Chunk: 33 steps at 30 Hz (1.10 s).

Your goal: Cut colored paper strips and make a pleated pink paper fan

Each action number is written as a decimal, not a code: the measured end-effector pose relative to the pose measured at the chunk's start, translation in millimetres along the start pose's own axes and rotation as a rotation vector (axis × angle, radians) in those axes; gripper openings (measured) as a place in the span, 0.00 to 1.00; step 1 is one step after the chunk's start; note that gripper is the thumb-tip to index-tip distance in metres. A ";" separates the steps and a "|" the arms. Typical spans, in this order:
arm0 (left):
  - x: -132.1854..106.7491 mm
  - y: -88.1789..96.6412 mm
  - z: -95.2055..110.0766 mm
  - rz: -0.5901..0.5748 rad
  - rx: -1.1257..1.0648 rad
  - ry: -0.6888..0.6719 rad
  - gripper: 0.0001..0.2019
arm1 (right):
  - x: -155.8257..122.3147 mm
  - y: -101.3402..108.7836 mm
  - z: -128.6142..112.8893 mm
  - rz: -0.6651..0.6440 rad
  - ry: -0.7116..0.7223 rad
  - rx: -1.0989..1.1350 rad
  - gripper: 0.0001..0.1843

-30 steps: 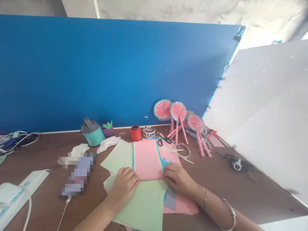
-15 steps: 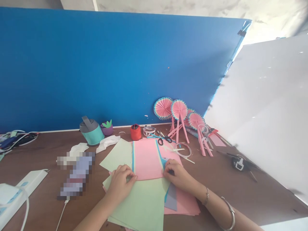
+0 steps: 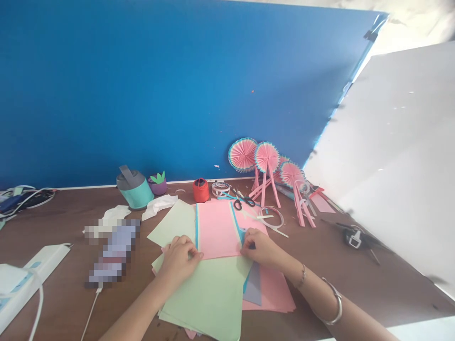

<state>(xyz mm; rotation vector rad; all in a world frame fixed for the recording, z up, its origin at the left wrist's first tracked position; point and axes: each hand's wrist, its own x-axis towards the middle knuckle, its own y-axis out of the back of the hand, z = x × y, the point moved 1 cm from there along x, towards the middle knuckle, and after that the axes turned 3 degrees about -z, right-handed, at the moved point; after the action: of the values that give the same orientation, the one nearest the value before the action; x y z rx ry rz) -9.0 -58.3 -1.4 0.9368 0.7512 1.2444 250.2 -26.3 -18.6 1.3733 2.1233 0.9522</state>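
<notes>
A pink sheet of paper with blue and cream strips along its left and right sides lies before me. My left hand is closed at its near left corner, thumb and fingers pinching the edge. At the near right corner my right hand pinches the sheet in the same way. Beneath are light green sheets, more pink sheets and a grey-blue piece. Black-handled scissors rest just beyond the sheet's far edge.
Several pink pleated paper fans lean at the back right. A red container, tape rolls and a teal-grey pot stand along the blue panel. Left are a blurred phone-like object and a power strip.
The camera view has tilted slightly, so things sit a little higher in the picture. Both hands keep their hold at the sheet's near corners, with hardly any visible movement.
</notes>
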 end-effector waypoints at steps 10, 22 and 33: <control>1.3 7.3 6.1 -0.013 0.157 -0.105 0.10 | 0.9 5.4 -13.7 -0.036 -0.017 -0.164 0.08; -4.2 12.1 31.3 0.032 0.603 -0.761 0.17 | -18.1 -7.7 -31.5 0.027 0.577 -0.738 0.12; -14.0 9.0 -9.3 0.114 0.575 -0.781 0.13 | -22.5 10.8 -27.4 -0.033 0.654 -0.737 0.12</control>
<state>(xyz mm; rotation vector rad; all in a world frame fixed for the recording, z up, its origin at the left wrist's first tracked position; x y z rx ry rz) -23.7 -70.0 2.3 1.8124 0.4192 0.6454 247.6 -52.4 7.6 0.6964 1.8290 2.1085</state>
